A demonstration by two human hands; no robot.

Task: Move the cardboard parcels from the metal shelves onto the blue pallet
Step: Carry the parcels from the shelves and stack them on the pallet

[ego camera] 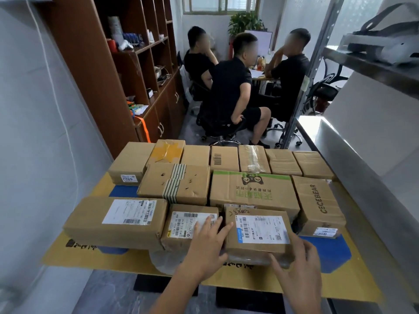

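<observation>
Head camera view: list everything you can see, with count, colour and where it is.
Cardboard parcels: at least thirteen, brown, three rows on the pallet.
Front parcel: one, brown, white label, near row, between the hands.
Cardboard sheet: one, yellow, under the parcels.
Pallet: one, blue, showing beneath the sheet.
Metal shelves: one unit, grey, right.
Strapped device: one, white and grey, on the upper metal shelf.
Wooden cabinet: one, brown, left.
Seated people: three, black clothes, behind the pallet.
Potted plant: one, green, by the window.
Left hand: straight fingers on the small labelled parcel.
Right hand: touches the front parcel's near right corner.
</observation>
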